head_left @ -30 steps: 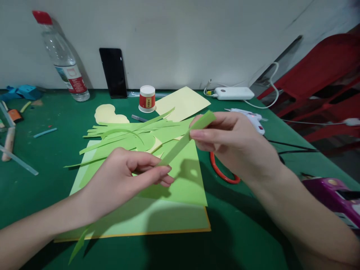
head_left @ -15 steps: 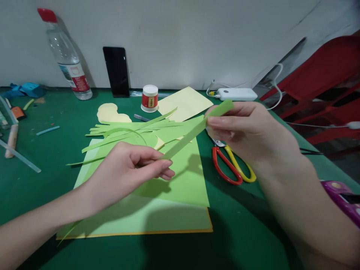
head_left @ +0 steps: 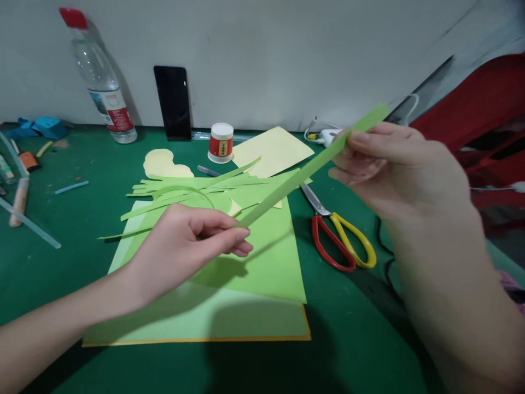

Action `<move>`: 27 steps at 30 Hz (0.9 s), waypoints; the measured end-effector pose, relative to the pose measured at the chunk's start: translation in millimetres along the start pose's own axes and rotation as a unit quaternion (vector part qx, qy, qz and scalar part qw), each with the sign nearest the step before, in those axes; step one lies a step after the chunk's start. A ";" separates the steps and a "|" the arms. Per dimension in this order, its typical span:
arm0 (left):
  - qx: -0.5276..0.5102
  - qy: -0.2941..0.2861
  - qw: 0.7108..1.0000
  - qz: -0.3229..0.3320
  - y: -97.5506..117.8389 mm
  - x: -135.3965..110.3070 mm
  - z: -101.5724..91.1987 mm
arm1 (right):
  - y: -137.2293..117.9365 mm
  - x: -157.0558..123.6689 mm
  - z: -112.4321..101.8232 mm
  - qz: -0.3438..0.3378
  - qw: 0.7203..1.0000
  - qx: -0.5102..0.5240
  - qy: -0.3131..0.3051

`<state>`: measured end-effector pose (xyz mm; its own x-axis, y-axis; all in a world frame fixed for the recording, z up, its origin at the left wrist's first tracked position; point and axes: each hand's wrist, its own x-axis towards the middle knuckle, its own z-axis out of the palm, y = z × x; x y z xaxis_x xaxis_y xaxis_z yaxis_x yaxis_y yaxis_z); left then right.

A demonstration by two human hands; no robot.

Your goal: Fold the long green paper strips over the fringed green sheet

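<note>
A long green paper strip (head_left: 293, 183) slants up to the right above the table, held taut between my hands. My left hand (head_left: 197, 241) pinches its lower end between thumb and fingers. Farther up, my right hand (head_left: 394, 158) grips the strip close to its upper end, a short piece sticking out past the fingertips. Beneath lie green paper sheets (head_left: 270, 262) stacked on paler green paper (head_left: 254, 314). Several cut green strips (head_left: 176, 200) are heaped at the stack's back left. Scissors (head_left: 328, 219) with one red and one yellow handle lie right of the stack.
Behind the stack are a cream sheet (head_left: 274, 150), a red and white cup (head_left: 221, 143) and a cloud-shaped cream cutout (head_left: 166, 164). A phone (head_left: 173, 104) and a bottle (head_left: 106, 90) stand by the wall. Red chairs (head_left: 484, 120) are at right.
My right hand has moved up and to the right along the strip, and more of the strip now shows between my hands. My left hand has stayed nearly in place.
</note>
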<state>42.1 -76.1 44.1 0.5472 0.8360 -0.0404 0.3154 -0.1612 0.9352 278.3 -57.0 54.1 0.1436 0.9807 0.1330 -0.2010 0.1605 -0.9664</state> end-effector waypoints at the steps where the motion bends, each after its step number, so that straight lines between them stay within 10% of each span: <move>1: 0.002 0.002 1.000 -0.001 -0.2 0.1 0.1 | 3.4 0.1 1.4 0.010 0.999 -0.004 -0.031; 9: 0.095 0.013 0.995 0.038 -1.2 -1.6 0.9 | 27.2 -31.1 33.8 0.080 0.949 -0.144 -0.270; 27: 0.142 0.050 0.983 0.106 4.8 -2.0 -4.0 | 10.3 -32.4 27.7 -0.019 0.990 -0.123 -0.072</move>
<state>39.4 -76.5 50.0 0.5500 0.8125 0.1934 0.4138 -0.4662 0.7819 244.7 -84.0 45.9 0.0036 0.9832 0.1825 0.0459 0.1821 -0.9822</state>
